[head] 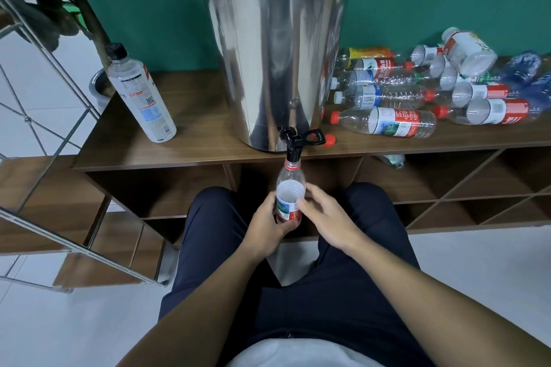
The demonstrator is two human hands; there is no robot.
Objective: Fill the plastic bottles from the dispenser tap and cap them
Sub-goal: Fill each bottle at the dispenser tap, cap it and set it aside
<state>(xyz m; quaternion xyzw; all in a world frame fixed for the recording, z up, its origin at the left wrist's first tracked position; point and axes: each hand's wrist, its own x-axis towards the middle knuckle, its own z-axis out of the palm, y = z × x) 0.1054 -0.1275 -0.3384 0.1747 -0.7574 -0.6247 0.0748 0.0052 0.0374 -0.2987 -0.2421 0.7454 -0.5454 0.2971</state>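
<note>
Left hand (269,219) gripping bottle (289,188) under tap (293,140), right hand (323,211) relaxed alongside, empties (417,92) piled right

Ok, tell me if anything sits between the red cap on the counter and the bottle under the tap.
Nothing visible does. The loose red cap lies on the wooden counter just right of the tap; the bottle, held by the left hand, sits below it, its mouth at the spout.

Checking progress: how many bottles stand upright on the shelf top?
1: the black-capped bottle, left of the dispenser. The pile on the right all lies flat; one more is held under the tap.
</note>
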